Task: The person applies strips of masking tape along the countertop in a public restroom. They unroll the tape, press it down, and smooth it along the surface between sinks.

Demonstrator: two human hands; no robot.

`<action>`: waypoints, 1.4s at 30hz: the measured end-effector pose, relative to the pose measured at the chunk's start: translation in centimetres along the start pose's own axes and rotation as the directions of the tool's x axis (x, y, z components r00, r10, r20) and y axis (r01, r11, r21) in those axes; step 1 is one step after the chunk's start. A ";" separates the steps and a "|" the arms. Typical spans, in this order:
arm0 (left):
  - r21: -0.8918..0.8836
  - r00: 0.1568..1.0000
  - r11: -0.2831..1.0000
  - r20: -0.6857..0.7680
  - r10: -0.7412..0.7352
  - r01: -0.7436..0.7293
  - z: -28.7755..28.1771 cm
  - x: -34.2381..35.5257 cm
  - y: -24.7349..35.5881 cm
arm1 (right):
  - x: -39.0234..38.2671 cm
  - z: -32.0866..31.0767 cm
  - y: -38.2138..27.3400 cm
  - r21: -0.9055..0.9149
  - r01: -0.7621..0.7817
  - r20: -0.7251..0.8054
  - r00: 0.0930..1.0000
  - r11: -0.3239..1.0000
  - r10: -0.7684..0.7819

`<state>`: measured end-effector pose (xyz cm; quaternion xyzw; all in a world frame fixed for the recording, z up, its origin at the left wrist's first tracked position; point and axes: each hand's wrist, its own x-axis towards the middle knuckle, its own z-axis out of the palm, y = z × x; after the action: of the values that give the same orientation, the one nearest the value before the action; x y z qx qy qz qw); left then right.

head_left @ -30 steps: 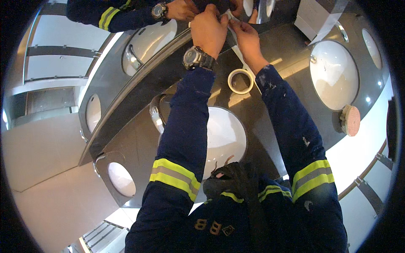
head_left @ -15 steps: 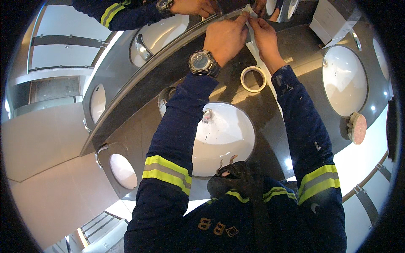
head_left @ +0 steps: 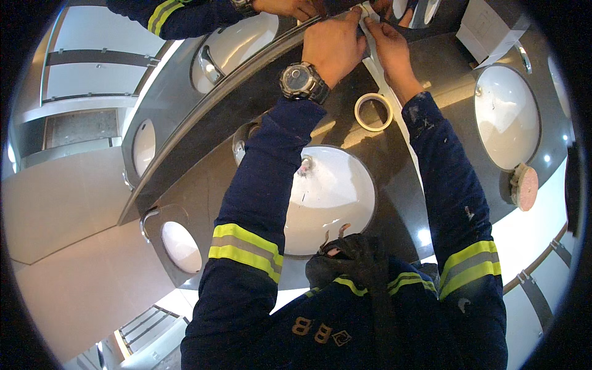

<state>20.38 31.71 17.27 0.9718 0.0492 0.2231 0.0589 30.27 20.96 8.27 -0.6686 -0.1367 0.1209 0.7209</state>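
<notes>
Both my hands are at the far side of the dark countertop [head_left: 398, 209], close to the mirror. My left hand [head_left: 333, 46], with a watch on its wrist, has its fingers pressed together at the top end of a pale strip of masking tape [head_left: 375, 73]. Beside it, my right hand [head_left: 393, 58] pinches the same end between thumb and finger. The strip runs toward me along the counter, partly behind my right forearm. A roll of masking tape [head_left: 357, 113] lies flat on the counter between my forearms. The exact fingertip grip is partly hidden.
A white sink basin [head_left: 333, 209] with a tap sits below my left forearm, another basin [head_left: 509, 117] at the right. Near the right basin are a white box [head_left: 487, 31] and a round pink-faced pad [head_left: 526, 187]. The mirror's edge [head_left: 203, 102] crosses the upper left.
My hands stay at the strip's far end, with only slight shifts of the fingers and wrists. The whole view has moved a little, and the roll of tape lies where it was.
</notes>
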 end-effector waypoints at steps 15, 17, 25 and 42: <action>-0.128 0.923 0.991 0.386 0.007 0.046 -1.4 0.1 -2.8 | -15.3 -7.8 2.3 -0.613 0.531 0.425 0.846 0.584 -0.322; -0.140 0.915 0.988 0.403 -0.006 0.068 -1.7 0.2 -1.8 | -15.8 -8.4 2.8 -0.628 0.573 0.517 0.813 0.527 -0.268; -0.112 0.907 0.992 0.421 -0.010 0.063 -2.3 0.7 -2.0 | -16.8 -9.4 1.9 -0.572 0.565 0.627 0.769 0.595 -0.127; -0.083 0.934 0.987 0.343 -0.098 0.135 -1.5 -0.3 -0.4 | -20.0 -15.6 0.0 -0.405 0.074 0.258 0.966 0.911 0.036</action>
<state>19.44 32.21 18.46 0.9865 0.0841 0.0515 0.1309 17.22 -0.70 6.54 -0.7821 -0.2586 0.1689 0.5412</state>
